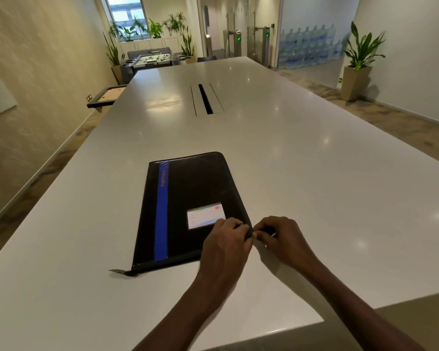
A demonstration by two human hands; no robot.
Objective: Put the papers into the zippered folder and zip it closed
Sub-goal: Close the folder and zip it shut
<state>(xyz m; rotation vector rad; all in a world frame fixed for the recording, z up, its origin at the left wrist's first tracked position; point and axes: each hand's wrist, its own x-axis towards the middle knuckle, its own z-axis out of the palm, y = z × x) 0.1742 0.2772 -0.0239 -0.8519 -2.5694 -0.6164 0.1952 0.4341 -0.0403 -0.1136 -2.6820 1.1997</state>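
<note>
Desk [289, 148] white, long; black zippered folder [193, 198] flat near its front edge, closed. Left hand [226, 239] clenched on folder's near right corner; right hand [281, 236] fingers [260, 230] pinched at same corner, presumably the zipper pull, hidden.

The left hand [226, 239] covers the near right corner of the zippered folder [188, 209], hiding the zipper pull there; the right hand [279, 236] curls its fingertips out of sight; the label card [205, 215] bears print too small to read; both forearms run off the bottom edge.
</note>
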